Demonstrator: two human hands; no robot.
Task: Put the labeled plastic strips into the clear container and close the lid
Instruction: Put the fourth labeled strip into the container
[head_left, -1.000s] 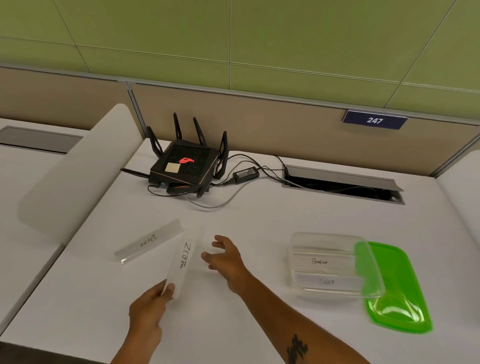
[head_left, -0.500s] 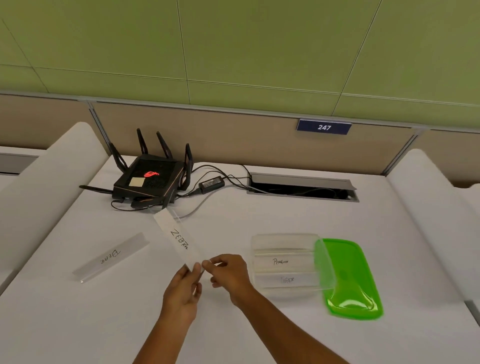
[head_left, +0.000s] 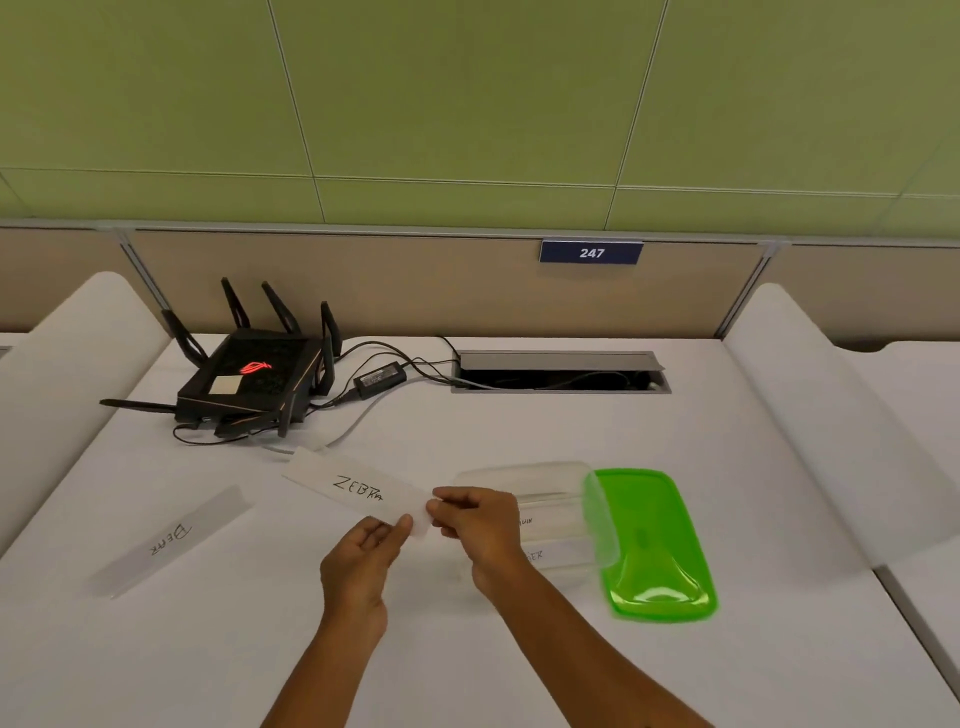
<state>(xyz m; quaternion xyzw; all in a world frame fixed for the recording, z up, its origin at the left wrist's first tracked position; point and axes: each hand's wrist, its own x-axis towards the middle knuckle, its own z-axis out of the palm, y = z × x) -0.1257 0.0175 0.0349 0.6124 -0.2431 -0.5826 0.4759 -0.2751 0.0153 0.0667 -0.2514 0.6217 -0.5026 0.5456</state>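
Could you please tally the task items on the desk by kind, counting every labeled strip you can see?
Labeled strips: 4 (ZEBRA strip held, BEAR strip on desk, two in container)
Clear container: 1
Green lid: 1
Total: 6

Green wall panels (head_left: 467, 104), tan partition (head_left: 415, 291), white desk (head_left: 519, 426), white side dividers (head_left: 831, 415).

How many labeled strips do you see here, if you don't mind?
4: ZEBRA strip pinched in both hands, BEAR strip on the table at left, two strips inside the clear container; others may be hidden.
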